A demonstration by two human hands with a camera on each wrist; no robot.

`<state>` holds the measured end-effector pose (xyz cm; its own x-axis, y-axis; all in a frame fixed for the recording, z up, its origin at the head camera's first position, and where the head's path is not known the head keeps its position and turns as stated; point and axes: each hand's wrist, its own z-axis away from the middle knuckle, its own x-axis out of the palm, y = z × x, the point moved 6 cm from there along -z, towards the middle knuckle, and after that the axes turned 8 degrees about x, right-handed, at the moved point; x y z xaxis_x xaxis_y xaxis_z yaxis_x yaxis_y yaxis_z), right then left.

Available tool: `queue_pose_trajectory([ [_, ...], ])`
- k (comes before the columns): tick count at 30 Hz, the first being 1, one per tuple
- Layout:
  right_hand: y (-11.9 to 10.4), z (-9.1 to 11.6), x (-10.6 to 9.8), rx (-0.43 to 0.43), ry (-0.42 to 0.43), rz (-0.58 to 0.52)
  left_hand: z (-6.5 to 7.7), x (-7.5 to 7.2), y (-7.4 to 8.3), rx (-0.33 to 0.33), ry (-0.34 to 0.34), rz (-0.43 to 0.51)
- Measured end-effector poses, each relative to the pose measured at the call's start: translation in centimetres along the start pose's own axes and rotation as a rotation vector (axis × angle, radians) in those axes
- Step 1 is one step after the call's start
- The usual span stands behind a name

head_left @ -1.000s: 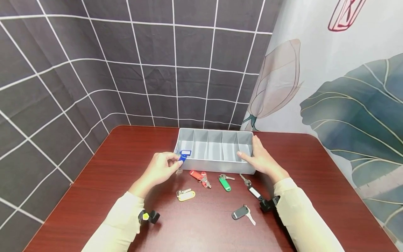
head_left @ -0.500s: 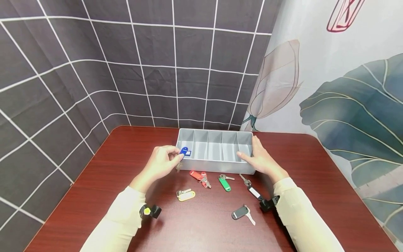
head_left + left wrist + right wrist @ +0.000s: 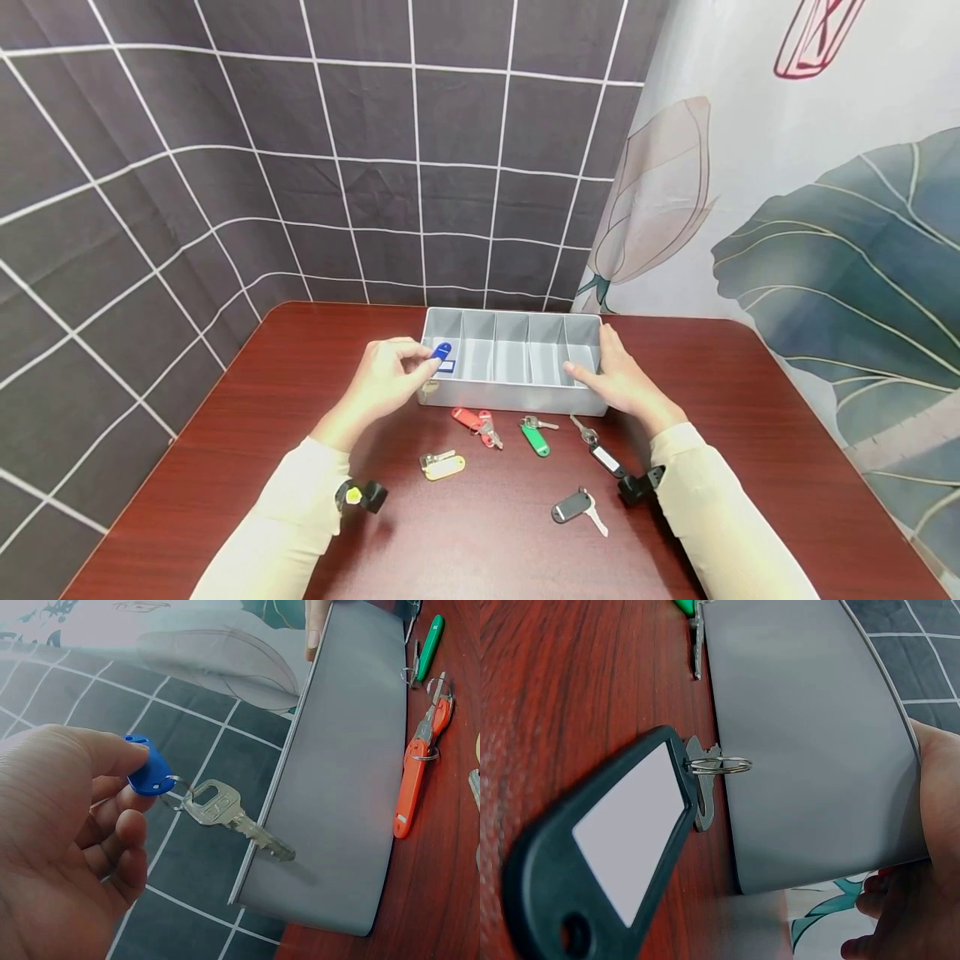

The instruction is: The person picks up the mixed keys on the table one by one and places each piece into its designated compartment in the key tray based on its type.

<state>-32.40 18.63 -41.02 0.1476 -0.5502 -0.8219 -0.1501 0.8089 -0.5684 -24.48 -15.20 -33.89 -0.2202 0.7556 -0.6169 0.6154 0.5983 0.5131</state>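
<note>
My left hand (image 3: 390,371) pinches a blue key tag (image 3: 152,771) between thumb and forefinger, over the left end of a grey divided box (image 3: 510,396). From the tag's ring hangs a metal key (image 3: 217,806), in front of the box's front wall. Another blue tag (image 3: 447,367) with a white label lies in the leftmost compartment. At the box's right end my right hand (image 3: 626,379) holds the wall, thumb over the rim inside, fingers along the outside. The box's outer side hides part of these fingers in the right wrist view.
On the brown table before the box lie keys with red tags (image 3: 467,417), a green tag (image 3: 537,440), a yellow tag (image 3: 445,467), a black tag with white label (image 3: 607,458) and a dark tag (image 3: 572,506). A gridded dark curtain (image 3: 375,192) hangs behind.
My left hand has risen slightly and moved forward with the blue tag, which now tilts up above the rim; its key has lifted along the front wall. The right hand stays in place.
</note>
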Motion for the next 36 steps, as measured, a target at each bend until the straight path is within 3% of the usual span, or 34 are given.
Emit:
queue_pose_trajectory([
  [4,0.1,0.0,0.1,0.0,0.002,0.001,-0.4,-0.1,-0.3,0.009,0.022,-0.004],
  [24,0.1,-0.1,-0.1,0.003,0.005,0.007,-4.2,0.3,-2.4,-0.105,0.063,0.01],
  [36,0.0,0.0,0.1,-0.002,0.0,-0.004,-5.1,1.9,-4.6,-0.223,0.056,0.041],
])
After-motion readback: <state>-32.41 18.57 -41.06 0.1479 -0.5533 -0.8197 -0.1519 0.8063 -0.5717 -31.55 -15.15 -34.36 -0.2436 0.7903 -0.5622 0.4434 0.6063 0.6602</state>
